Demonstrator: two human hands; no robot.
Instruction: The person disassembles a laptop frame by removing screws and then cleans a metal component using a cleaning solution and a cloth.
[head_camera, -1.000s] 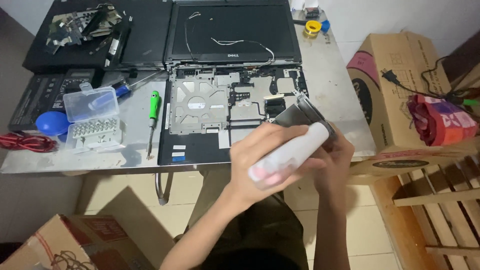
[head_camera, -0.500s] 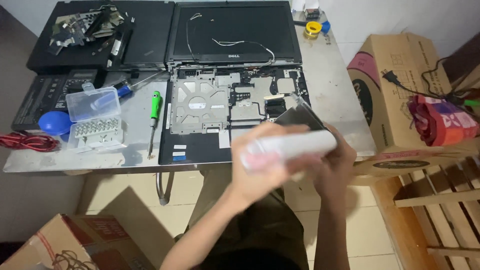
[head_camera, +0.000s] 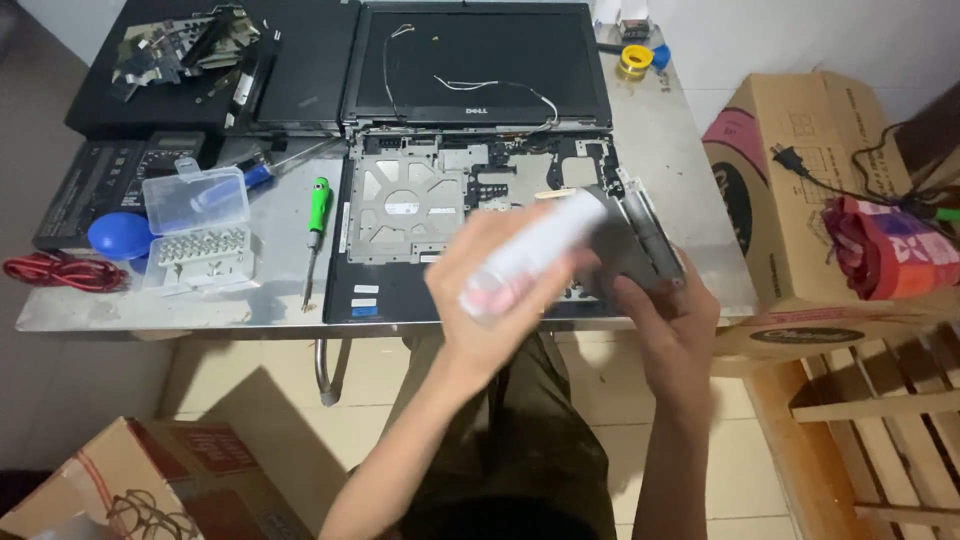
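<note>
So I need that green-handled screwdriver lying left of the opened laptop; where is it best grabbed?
Grip the green-handled screwdriver by its thick green handle, coming from above with fingers across its sides. It lies flat on the metal table, handle at the far end and thin shaft pointing toward the near edge, with bare table on both sides.

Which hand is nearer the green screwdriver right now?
Left. The left hand, holding a white tube, is just right of the green screwdriver; the right hand is farther right, gripping a grey part.
</note>
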